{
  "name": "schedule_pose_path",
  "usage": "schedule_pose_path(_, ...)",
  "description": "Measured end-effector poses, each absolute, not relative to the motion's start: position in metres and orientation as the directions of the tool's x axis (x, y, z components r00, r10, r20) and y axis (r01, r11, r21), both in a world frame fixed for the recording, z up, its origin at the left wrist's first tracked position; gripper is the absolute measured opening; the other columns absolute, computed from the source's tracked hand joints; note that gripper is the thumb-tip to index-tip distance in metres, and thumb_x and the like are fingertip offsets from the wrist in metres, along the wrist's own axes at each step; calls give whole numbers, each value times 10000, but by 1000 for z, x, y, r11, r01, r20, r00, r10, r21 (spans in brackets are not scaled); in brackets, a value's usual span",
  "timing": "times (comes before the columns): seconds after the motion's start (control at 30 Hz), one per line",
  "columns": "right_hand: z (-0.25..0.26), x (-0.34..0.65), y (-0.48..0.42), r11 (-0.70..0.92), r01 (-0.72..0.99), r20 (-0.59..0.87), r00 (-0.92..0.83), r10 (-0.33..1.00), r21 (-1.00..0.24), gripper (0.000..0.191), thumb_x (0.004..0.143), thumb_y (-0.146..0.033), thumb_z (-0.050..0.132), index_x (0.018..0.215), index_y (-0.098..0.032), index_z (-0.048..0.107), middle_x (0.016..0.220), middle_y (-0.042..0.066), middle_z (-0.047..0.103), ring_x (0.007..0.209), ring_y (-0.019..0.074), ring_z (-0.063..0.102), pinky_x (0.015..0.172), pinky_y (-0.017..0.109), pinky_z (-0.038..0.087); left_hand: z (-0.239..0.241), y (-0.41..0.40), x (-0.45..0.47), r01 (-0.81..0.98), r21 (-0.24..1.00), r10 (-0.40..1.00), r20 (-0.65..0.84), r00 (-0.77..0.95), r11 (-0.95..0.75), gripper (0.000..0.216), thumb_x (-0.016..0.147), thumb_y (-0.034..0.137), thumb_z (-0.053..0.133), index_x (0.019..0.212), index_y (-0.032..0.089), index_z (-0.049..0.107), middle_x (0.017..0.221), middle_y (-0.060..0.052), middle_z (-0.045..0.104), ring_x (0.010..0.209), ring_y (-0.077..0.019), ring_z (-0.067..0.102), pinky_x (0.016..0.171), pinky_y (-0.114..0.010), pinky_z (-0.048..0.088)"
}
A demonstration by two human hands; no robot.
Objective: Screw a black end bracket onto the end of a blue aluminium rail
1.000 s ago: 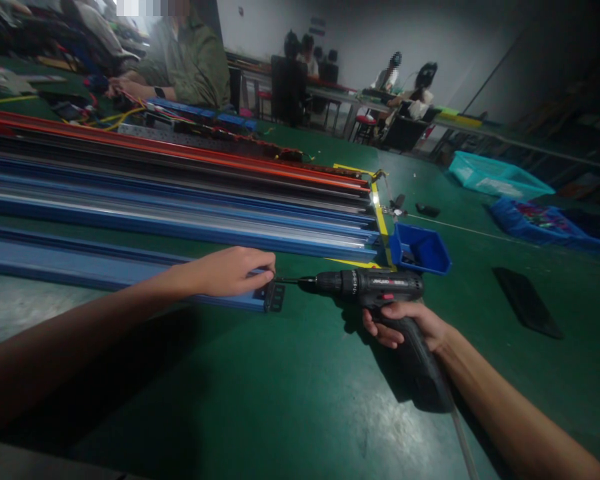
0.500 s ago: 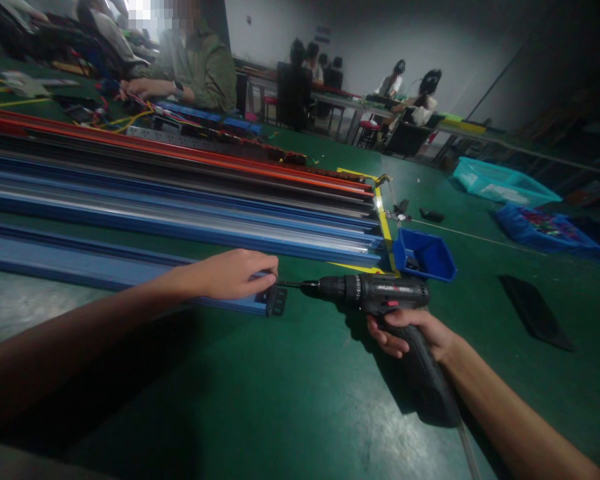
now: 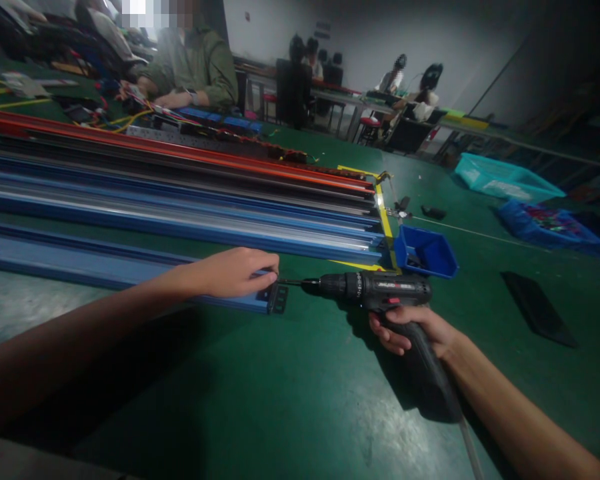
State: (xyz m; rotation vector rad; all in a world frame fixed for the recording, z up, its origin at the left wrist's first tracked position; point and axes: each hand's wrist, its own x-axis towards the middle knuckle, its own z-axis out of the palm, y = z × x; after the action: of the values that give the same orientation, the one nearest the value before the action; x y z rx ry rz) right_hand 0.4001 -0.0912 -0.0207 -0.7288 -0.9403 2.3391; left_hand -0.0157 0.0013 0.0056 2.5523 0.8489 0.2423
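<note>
My right hand (image 3: 405, 330) is wrapped round the grip of a black power drill (image 3: 380, 290) with a cord at its base. The drill lies level, its long bit (image 3: 293, 283) pointing left to the end of a blue metal profile (image 3: 105, 260). A black end bracket (image 3: 279, 300) with slots sits at that end. My left hand (image 3: 243, 273) rests over the profile's end, thumb and fingers pinched together by the bit's tip. What they pinch, if anything, is hidden.
Blue, black and orange profiles (image 3: 180, 200) lie side by side beyond, with yellow tape (image 3: 385, 217) at their ends. A blue bin (image 3: 425, 250), a black flat piece (image 3: 537, 307) and a teal basket (image 3: 505, 177) stand right. A co-worker in a green jacket (image 3: 210, 70) handles wires across the table.
My hands and the drill hold almost the same place, the bit still at the profile's end. Across the table, the co-worker's hands have shifted slightly.
</note>
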Motion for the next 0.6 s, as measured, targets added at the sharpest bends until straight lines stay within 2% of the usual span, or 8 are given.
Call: schedule_pose_path(0.6, -20, 400, -90, -648, -231, -316, -725, 612, -726, 247, 965, -284, 768, 1053, -54, 794, 880, 77, 729, 521, 44, 494, 580, 186, 550, 7, 1, -15, 525, 438, 595, 30, 803, -730, 329, 1104, 414, 450, 976, 208, 673, 919, -40, 714, 826, -190, 652, 784, -310, 442)
